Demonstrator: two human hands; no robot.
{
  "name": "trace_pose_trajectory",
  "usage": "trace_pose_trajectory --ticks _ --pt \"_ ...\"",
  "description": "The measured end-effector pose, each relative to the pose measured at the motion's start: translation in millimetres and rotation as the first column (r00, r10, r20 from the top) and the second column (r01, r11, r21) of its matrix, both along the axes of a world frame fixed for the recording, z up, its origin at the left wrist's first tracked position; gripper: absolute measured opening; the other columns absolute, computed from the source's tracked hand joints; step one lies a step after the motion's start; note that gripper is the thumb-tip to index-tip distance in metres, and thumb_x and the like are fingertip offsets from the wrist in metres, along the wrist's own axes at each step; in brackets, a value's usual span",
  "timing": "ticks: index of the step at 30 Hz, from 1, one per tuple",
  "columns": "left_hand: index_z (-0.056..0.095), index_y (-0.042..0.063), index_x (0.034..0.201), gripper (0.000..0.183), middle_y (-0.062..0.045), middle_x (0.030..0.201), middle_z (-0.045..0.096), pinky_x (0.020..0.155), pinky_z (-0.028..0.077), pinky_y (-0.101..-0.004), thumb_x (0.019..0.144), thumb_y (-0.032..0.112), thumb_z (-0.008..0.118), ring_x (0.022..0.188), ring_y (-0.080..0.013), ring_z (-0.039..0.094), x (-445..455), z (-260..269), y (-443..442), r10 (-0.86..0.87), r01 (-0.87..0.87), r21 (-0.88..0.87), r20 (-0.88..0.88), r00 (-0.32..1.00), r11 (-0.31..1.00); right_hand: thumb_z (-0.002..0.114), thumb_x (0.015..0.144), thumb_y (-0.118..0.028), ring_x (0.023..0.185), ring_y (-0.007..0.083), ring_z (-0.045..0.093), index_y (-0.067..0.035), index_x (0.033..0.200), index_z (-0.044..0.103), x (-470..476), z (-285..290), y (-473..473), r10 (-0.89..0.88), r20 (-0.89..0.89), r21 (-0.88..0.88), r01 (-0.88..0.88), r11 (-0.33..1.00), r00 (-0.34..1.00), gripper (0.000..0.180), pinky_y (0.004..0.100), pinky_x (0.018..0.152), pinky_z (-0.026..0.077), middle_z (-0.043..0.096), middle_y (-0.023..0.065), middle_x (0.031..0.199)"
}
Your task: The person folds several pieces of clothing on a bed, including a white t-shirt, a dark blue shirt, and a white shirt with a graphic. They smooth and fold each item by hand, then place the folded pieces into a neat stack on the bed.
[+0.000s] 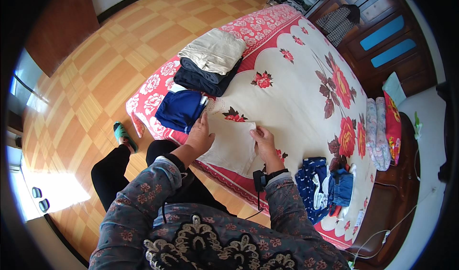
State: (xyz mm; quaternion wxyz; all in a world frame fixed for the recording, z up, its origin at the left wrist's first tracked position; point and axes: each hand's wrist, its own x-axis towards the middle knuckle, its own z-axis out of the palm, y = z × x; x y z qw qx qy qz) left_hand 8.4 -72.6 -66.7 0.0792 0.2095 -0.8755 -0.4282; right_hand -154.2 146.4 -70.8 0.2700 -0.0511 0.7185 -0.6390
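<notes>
A white folded cloth (229,144) lies flat on the near edge of the bed, over the floral bedspread (287,108). My right hand (264,141) pinches its upper right corner between thumb and fingers. At the cloth's left edge rests my left hand (201,135), fingers extended and touching the fabric, beside a folded blue garment (181,109). Behind that garment is a stack with dark folded clothes (202,80) below and a cream folded garment (215,51) on top.
Right of my hands lie a navy patterned garment (309,184) and small denim clothes (340,187). Rolled floral bedding (376,133) and a red pillow (392,126) sit by the wooden headboard (387,184). A white cable (394,228) hangs there. A checked garment (337,24) hangs at the back.
</notes>
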Motion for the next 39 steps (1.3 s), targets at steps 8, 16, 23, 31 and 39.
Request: trace_pose_trajectory --ticks 8,16,23,31,39 --pt "0.058 -0.001 0.125 0.051 -0.017 0.098 0.067 0.082 0.052 -0.0326 0.079 0.013 0.074 0.089 -0.0252 0.065 -34.1 54.5 -33.1 -0.070 0.073 0.177 -0.025 0.997 0.982 0.072 0.084 -0.004 0.098 0.0163 0.063 0.000 0.123 0.062 -20.6 69.1 1.1 0.275 0.068 -0.015 -0.275 0.961 0.959 0.040 0.0314 0.093 0.047 0.068 0.0065 0.109" --pt "0.067 0.007 0.101 0.031 -0.010 0.093 0.063 0.086 0.050 -0.0378 0.072 0.000 0.069 0.094 -0.0304 0.061 -21.6 128.4 -21.6 -0.475 0.362 -0.323 -0.413 0.777 0.874 0.071 0.078 0.006 0.085 0.0209 0.062 -0.003 0.094 0.060 10.0 152.0 44.1 0.359 -0.684 0.350 -0.146 0.925 0.635 0.022 0.0316 0.077 0.050 0.063 0.0056 0.091" --pt "0.070 0.011 0.096 0.023 -0.008 0.098 0.060 0.091 0.047 -0.0420 0.073 0.010 0.067 0.102 -0.0285 0.058 39.6 61.4 4.6 -0.766 0.683 -0.537 0.103 0.635 0.495 0.057 0.076 0.002 0.097 0.0306 0.055 -0.004 0.092 0.059 98.1 86.8 73.5 0.741 -0.645 0.728 -0.148 0.670 0.188 0.018 0.0395 0.087 0.046 0.058 0.0107 0.099" --pt "0.044 0.003 0.144 0.059 -0.021 0.153 0.034 0.120 0.019 -0.0460 0.090 0.024 0.055 0.146 -0.0352 0.026 25.3 35.7 45.9 -0.514 0.449 -0.534 0.030 0.857 0.716 0.060 0.090 -0.017 0.126 0.0381 0.047 0.002 0.127 0.053 111.1 65.3 3.4 0.503 -0.770 0.498 -0.124 0.858 0.392 0.042 0.0464 0.106 0.037 0.051 0.0208 0.131" --pt "0.031 -0.002 0.150 0.077 -0.019 0.159 0.024 0.122 0.008 -0.0493 0.093 0.046 0.048 0.150 -0.0351 0.016 13.2 -2.0 56.8 -0.394 0.418 -0.550 0.169 0.903 0.723 0.045 0.097 -0.050 0.144 0.0400 0.027 0.000 0.145 0.039 96.3 2.0 -18.7 0.647 -0.682 0.702 0.057 0.710 0.339 0.070 0.0527 0.118 0.019 0.033 0.0224 0.154"
